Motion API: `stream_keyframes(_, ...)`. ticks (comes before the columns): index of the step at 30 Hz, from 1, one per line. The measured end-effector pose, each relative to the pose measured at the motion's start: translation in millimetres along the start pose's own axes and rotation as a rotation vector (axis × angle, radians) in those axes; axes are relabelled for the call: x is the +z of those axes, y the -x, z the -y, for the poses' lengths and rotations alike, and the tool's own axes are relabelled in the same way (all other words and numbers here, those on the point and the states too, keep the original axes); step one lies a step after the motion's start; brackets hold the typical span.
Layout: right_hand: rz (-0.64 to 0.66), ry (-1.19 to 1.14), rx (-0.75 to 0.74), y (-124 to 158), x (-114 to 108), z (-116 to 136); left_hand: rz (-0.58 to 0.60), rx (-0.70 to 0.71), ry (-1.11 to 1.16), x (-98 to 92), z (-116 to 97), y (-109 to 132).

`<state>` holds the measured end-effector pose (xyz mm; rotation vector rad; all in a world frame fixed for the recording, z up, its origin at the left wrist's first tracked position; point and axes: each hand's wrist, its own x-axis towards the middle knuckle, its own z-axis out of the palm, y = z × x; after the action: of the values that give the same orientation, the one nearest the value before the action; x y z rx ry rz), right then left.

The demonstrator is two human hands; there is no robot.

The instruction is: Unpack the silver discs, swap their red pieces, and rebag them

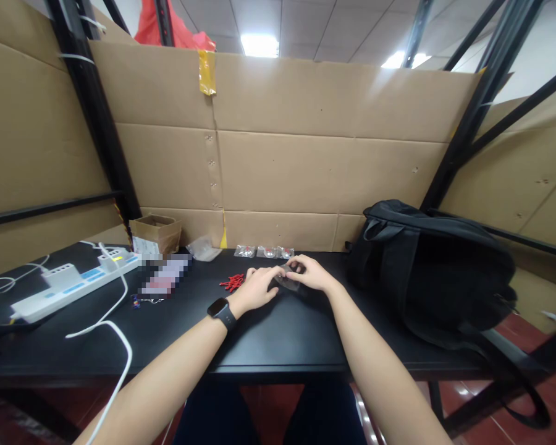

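Observation:
A small clear plastic bag (291, 284) is between my two hands, just above or on the black table. My right hand (309, 273) pinches the bag's right side with bent fingers. From the left, my left hand (261, 287), with a dark watch on its wrist, has its fingertips closed on the bag's near left edge. What lies inside the bag is too small to make out. Beside my left hand is a little pile of red pieces (231, 283). Behind the hands, small clear packets (266, 252) with red bits in them lie in a row.
A black backpack (440, 272) takes up the table's right side. At the left lie a white power strip (81, 284) with a loose white cable (120, 340) and a blurred flat item (167, 276). A small cardboard box (160, 233) and crumpled plastic (204, 249) stand by the cardboard wall (282, 167).

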<state>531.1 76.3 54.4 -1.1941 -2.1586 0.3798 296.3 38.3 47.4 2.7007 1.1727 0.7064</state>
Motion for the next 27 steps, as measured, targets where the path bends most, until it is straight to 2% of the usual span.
stream_keyframes(3,0.024,-0.023,-0.009,1.9,-7.2,-5.9,-0.069,-0.069,-0.054,0.2,-0.9,-2.8)
stream_keyframes(7,0.05,0.039,0.006,1.0,-3.8,-10.6,-0.101,-0.074,-0.131,6.0,-2.4,-8.5)
stream_keyframes(13,0.033,-0.002,-0.004,-1.5,-0.7,-9.9,-0.116,-0.148,-0.07,5.8,-0.2,-9.3)
stream_keyframes(21,0.029,-0.174,0.278,-2.4,1.3,0.5,-0.171,-0.332,0.253,0.3,17.8,-11.5)
stream_keyframes(24,-0.006,-0.114,0.361,-2.5,5.1,6.7,-0.223,-0.393,0.283,2.3,17.9,-11.3)
stream_keyframes(27,0.011,-0.075,0.411,-2.3,9.1,10.0,-0.197,-0.362,0.243,4.8,14.6,-9.5)
